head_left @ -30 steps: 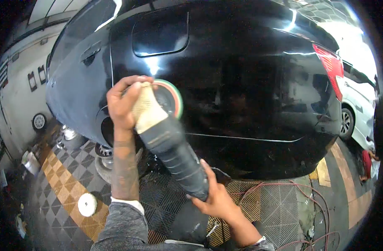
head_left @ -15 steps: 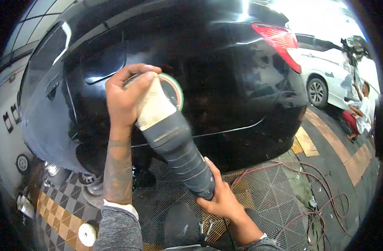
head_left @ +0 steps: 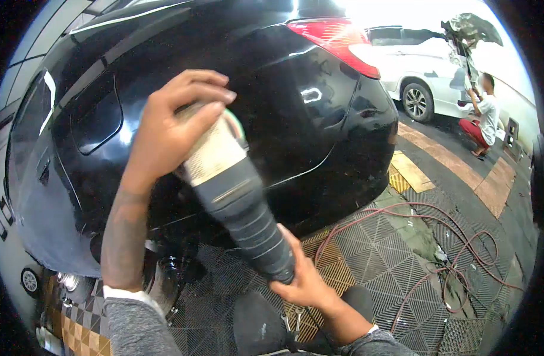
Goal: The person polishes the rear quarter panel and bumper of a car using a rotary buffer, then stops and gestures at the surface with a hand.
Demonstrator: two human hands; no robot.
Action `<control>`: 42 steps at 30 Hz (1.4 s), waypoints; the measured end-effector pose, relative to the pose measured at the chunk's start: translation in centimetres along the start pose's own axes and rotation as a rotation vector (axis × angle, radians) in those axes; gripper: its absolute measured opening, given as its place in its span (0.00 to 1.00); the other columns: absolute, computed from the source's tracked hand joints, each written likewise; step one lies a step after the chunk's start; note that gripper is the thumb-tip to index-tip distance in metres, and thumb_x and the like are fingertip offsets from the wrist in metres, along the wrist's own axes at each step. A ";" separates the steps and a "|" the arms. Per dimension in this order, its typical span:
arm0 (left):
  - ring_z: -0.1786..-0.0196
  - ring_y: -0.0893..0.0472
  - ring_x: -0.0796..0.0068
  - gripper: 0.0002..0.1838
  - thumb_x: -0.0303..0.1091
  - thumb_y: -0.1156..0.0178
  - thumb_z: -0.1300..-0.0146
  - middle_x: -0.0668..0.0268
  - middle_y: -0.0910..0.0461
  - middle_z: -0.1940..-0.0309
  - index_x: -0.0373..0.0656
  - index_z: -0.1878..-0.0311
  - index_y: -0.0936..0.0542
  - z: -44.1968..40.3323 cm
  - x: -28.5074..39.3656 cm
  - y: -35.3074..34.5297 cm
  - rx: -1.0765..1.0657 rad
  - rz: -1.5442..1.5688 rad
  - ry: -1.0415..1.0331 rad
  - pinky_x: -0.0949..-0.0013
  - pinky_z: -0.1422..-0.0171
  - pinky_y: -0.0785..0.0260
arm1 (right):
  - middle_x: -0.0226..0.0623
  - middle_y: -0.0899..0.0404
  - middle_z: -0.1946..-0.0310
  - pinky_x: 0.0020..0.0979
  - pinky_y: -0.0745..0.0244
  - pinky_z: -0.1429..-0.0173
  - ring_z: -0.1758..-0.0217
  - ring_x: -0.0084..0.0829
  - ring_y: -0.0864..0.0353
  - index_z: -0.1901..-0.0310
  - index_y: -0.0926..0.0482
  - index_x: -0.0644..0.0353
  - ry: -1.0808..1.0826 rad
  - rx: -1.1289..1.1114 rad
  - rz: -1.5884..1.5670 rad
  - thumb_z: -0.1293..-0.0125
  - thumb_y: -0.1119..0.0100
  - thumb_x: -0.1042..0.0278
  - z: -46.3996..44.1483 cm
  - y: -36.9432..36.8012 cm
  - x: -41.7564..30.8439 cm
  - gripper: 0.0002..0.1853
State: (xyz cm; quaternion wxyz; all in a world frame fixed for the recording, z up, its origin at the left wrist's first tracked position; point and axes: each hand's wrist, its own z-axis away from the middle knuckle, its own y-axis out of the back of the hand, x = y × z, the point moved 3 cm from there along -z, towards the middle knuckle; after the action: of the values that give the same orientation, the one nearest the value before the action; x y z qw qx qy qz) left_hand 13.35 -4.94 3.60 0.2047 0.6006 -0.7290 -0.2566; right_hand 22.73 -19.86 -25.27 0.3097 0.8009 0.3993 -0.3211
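Observation:
A polisher point(head_left: 242, 207) with a pale head cover and a dark, tape-wrapped body slants across the middle, in front of a black car's rear side point(head_left: 224, 77). My left hand point(head_left: 180, 118) curls over the head end, thumb and fingers bent around its top. At the lower end, my right hand point(head_left: 301, 276) wraps round the handle. Part of a round pad edge point(head_left: 235, 126), greenish, shows past the head; the rest of the pad is hidden. Whether the pad touches the car I cannot tell.
The car's red tail light point(head_left: 337, 41) is at upper right. A red hose point(head_left: 426, 207) loops over the floor tiles. Two wrenches point(head_left: 292, 320) lie near my knees. Beyond, a person point(head_left: 482, 115) squats by a white car point(head_left: 396, 65).
My view has turned right, so the car and tail light sit further left. My left hand has shifted slightly left and its upper fingers are raised a little; both hands stay on the polisher.

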 end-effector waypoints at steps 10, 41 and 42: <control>0.54 0.13 0.65 0.09 0.25 0.38 0.35 0.53 0.15 0.54 0.33 0.54 0.16 7.0 -2.7 3.6 0.036 0.377 0.256 0.63 0.47 0.20 | 0.61 0.50 0.19 0.47 0.32 0.24 0.25 0.62 0.31 0.18 0.64 0.60 -0.098 -0.307 -0.275 0.43 0.29 0.69 -0.2 -4.7 1.2 0.60; 0.54 0.12 0.67 0.09 0.21 0.35 0.38 0.52 0.13 0.55 0.33 0.55 0.15 -1.9 1.6 -7.1 -0.365 0.433 0.110 0.66 0.47 0.19 | 0.72 0.44 0.25 0.50 0.19 0.37 0.40 0.67 0.20 0.20 0.66 0.67 0.102 0.138 -0.427 0.44 0.27 0.68 2.8 -8.3 5.9 0.61; 0.54 0.12 0.67 0.09 0.21 0.35 0.38 0.52 0.13 0.55 0.33 0.55 0.15 -2.2 1.7 -7.6 -0.375 0.428 0.112 0.66 0.47 0.19 | 0.72 0.44 0.25 0.50 0.19 0.37 0.40 0.67 0.20 0.20 0.66 0.67 0.103 0.143 -0.437 0.44 0.27 0.68 2.7 -8.4 5.9 0.61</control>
State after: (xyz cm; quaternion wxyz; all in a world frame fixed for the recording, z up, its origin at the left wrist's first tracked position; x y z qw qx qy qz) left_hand 20.16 -7.95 0.59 0.4013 0.3982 -0.7667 -0.3044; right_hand 17.82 -15.18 -33.42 0.1546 0.7306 0.5549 -0.3666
